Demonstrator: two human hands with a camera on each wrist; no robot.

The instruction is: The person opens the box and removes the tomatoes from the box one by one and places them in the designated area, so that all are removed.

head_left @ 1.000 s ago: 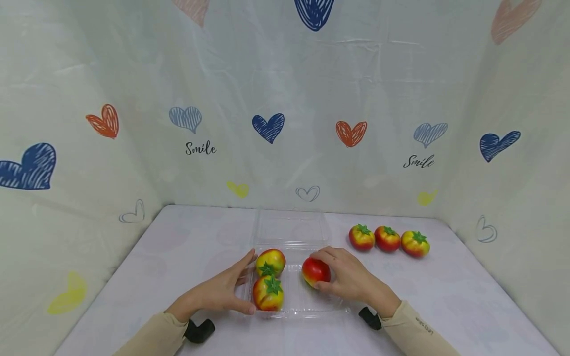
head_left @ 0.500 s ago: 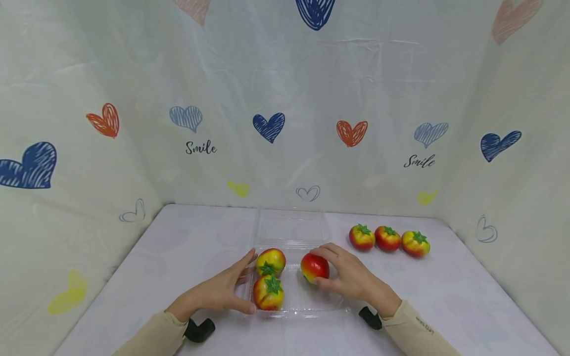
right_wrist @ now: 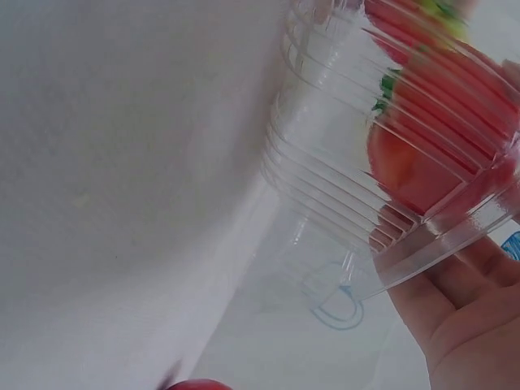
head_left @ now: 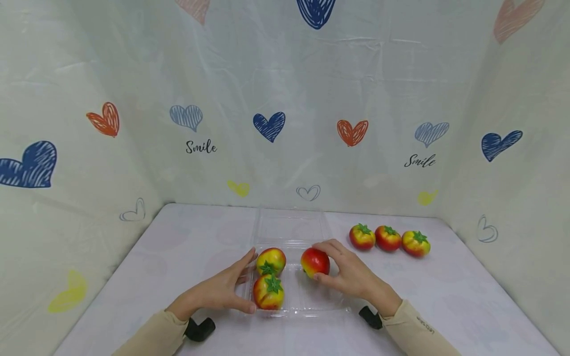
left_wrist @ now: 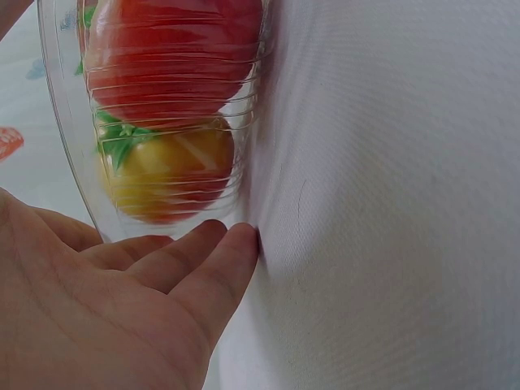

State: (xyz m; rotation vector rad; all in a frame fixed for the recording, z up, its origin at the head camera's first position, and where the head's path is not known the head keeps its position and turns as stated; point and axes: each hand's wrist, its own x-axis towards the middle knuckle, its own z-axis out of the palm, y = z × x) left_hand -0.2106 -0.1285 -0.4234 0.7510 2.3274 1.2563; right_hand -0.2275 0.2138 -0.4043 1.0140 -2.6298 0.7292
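From far away, I see the right hand (head_left: 349, 269) holding a red fruit (head_left: 314, 261) between its thumb and fingers. That fruit is in the right part of the clear box (head_left: 311, 296); I can't tell if it touches the bottom. The left hand (head_left: 218, 289) is spread wide by the box's left side, next to two fruits (head_left: 268, 292) inside. The lid (head_left: 291, 226) lies open behind.

The white desk (head_left: 289, 340) is free in front of the clear rectangular plastic container (head_left: 307, 301); two round red-yellow fruits (head_left: 268, 292) block its left, the open transparent lid (head_left: 291, 226) its rear.
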